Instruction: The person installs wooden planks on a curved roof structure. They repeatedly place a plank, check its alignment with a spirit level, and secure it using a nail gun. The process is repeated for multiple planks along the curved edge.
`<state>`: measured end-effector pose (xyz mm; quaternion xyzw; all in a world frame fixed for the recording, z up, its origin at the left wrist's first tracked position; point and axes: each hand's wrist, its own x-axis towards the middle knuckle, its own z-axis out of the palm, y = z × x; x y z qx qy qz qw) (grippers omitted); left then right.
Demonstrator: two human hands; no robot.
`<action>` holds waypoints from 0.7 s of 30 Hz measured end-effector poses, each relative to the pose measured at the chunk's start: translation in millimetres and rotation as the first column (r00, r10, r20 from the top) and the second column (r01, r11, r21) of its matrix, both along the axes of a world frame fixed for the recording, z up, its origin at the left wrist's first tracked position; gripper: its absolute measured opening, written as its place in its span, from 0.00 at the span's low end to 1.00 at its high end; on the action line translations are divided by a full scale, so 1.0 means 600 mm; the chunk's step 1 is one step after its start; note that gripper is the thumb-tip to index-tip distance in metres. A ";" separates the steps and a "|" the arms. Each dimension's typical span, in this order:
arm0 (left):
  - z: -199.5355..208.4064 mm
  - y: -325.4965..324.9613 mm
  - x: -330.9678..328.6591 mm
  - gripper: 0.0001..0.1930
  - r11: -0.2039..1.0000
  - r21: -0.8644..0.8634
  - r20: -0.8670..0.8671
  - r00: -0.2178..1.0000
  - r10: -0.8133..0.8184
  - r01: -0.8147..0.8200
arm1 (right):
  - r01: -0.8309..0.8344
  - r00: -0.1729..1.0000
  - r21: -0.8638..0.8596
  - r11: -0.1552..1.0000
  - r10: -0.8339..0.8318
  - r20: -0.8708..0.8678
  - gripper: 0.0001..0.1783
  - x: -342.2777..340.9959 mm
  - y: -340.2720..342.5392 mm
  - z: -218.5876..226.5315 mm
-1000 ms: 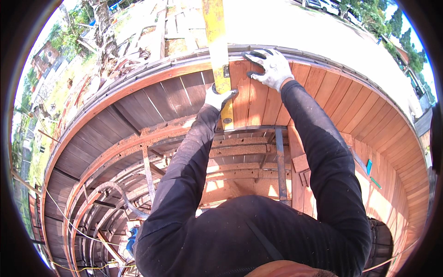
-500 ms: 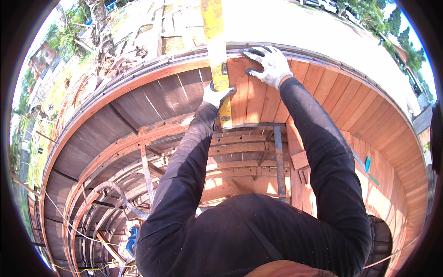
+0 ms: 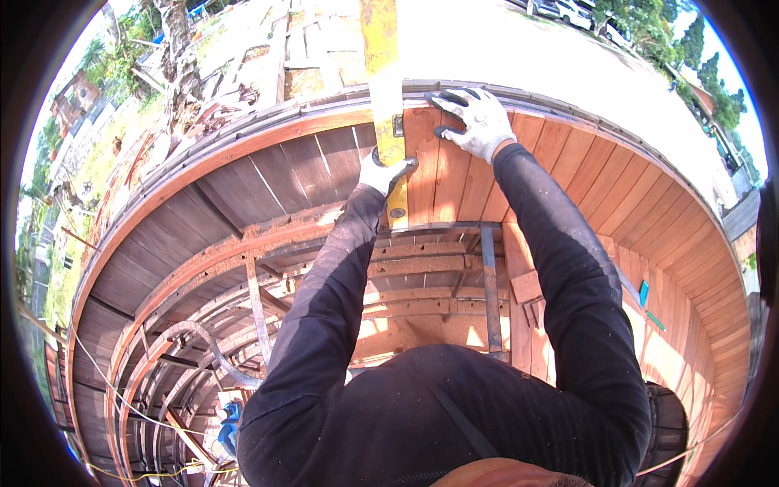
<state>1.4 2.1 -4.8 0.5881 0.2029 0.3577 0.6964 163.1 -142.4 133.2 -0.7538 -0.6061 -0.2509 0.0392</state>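
Observation:
A long yellow spirit level (image 3: 386, 97) stands upright against the inside of a curved wooden plank wall (image 3: 568, 187). My left hand (image 3: 381, 172), in a white glove, is closed around the level's lower part. My right hand (image 3: 473, 122), also gloved, rests flat with spread fingers on the planks just below the wall's top rim (image 3: 268, 126), to the right of the level. Both arms wear black sleeves and reach up from the lower edge.
Below the hands runs a metal frame (image 3: 487, 284) with curved wooden ribs (image 3: 203, 325) descending into the round structure. A small teal tool (image 3: 643, 294) lies on the planks at right. Outside the rim lie pale ground, timber scraps (image 3: 284, 49) and trees.
None of note: both hands keep their places on the level and the planks; the view has shifted only slightly.

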 end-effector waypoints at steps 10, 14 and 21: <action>0.006 -0.005 -0.003 0.24 1.000 0.002 0.012 1.000 -0.028 0.028 | 0.008 1.000 -0.006 1.000 -0.008 0.018 0.34 0.004 0.004 -0.005; 0.007 -0.002 -0.003 0.23 0.999 0.023 -0.012 1.000 -0.028 0.028 | 0.014 0.999 0.010 1.000 -0.014 0.049 0.34 0.009 0.009 -0.013; 0.004 -0.003 -0.005 0.22 0.999 0.040 -0.026 1.000 -0.016 0.017 | 0.032 0.997 0.004 0.999 -0.032 0.064 0.35 0.002 0.004 -0.007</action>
